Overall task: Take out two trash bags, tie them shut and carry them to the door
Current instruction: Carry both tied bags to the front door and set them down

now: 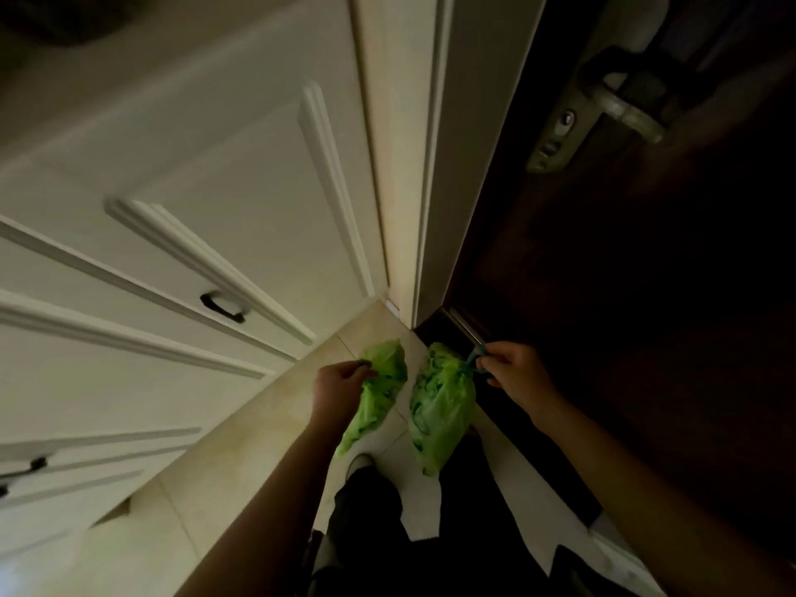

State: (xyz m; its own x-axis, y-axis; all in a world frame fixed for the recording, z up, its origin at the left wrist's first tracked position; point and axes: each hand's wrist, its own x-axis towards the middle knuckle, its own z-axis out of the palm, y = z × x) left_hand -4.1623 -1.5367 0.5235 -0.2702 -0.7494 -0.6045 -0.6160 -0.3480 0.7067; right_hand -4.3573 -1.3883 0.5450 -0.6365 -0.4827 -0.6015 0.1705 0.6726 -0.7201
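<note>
Two green trash bags hang over the tiled floor in front of me. My left hand grips the top of the left trash bag. My right hand holds the dark drawstring of the right trash bag, which looks tied at its neck. Both bags hang close together, just short of the dark door on the right. Whether the left bag is tied is hidden by my hand.
White panelled cabinet doors with black handles line the left side. A white door frame meets the dark door, which has a metal lever handle. My legs and a white-socked foot stand on the beige tile floor.
</note>
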